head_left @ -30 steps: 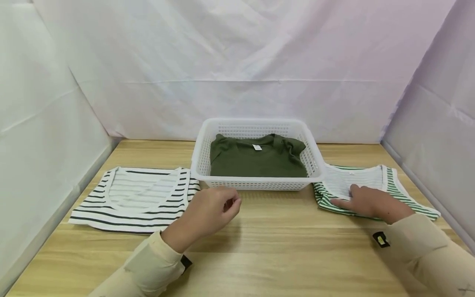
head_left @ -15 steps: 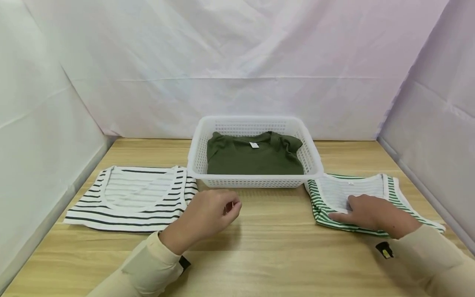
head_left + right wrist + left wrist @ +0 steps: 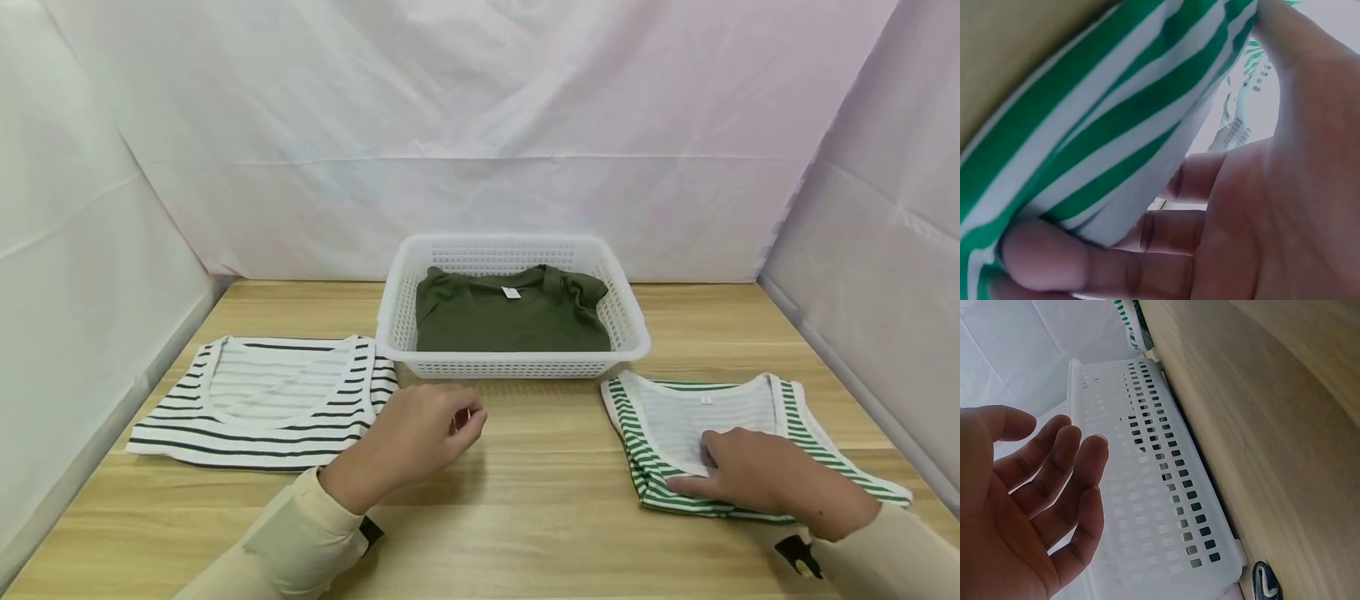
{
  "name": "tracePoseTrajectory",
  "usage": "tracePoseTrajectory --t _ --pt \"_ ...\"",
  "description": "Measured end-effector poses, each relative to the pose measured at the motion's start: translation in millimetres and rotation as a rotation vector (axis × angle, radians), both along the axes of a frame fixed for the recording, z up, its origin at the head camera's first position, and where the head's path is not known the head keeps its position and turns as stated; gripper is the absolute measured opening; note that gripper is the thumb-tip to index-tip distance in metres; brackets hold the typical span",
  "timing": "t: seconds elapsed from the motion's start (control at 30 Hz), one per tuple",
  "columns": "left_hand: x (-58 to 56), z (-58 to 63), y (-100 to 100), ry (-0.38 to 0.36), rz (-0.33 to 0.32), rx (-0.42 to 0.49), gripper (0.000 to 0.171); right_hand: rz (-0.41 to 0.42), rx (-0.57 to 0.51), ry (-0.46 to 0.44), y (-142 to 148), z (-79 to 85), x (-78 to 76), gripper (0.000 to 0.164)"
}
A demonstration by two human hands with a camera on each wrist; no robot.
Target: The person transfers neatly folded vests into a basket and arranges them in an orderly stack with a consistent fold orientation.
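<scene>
My right hand [image 3: 772, 473] holds the front of a folded green-and-white striped tank top [image 3: 645, 450]. In the right wrist view the striped cloth [image 3: 1110, 125] passes between the thumb and the fingers [image 3: 1166, 269]. A small label shows inside its white scoop neck. My left hand [image 3: 412, 437] hangs loosely curled above the table, with nothing in it, in front of a white plastic basket [image 3: 517, 367]. Beside that hand on the left lies a folded black-and-white striped tank top [image 3: 262, 446]. Inside the basket is a folded dark green shirt [image 3: 510, 321].
The wooden table [image 3: 525, 533] carries everything. White cloth walls [image 3: 480, 100] close it off at the back and both sides. The basket stands at the centre back, between the two striped tank tops.
My right hand has drawn the green-striped tank top toward me, away from the basket's right corner. The left hand keeps its place. The view has shifted slightly.
</scene>
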State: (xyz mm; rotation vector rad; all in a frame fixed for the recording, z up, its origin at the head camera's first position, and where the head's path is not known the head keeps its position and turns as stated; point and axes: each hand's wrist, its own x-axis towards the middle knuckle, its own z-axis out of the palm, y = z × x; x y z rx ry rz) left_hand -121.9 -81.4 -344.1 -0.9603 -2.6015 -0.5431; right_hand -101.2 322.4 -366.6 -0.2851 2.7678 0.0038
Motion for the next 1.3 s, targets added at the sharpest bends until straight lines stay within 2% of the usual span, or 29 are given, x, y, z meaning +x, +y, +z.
tracePoseTrajectory --t 0.33,0.47,0.73,0.9,1.1,1.3 --pt "-0.9 -1.5 1 -0.045 -0.008 -0.003 0.020 0.002 -0.052 -0.029 -18 -6.5 10.1 0.065" --pt "-1.2 -1.7 1 -0.066 -0.002 -0.012 0.020 0.016 -0.059 -0.055 -26 -6.5 7.6 0.067" --pt "-1.7 -2.0 1 -0.052 0.004 -0.015 0.018 0.046 -0.047 -0.094 -43 -3.5 4.6 0.071" --pt "-2.0 -2.6 0 -0.082 -0.015 -0.006 0.018 0.076 -0.065 -0.107 -64 -2.1 0.5 0.076" --pt "-2.8 -3.6 0 -0.113 -0.028 -0.005 0.017 0.117 -0.125 -0.110 -88 0.3 -1.1 0.071" --pt "-1.9 -2.8 1 -0.140 -0.025 -0.015 0.018 0.154 -0.136 -0.130 -112 4.9 -3.6 0.071"
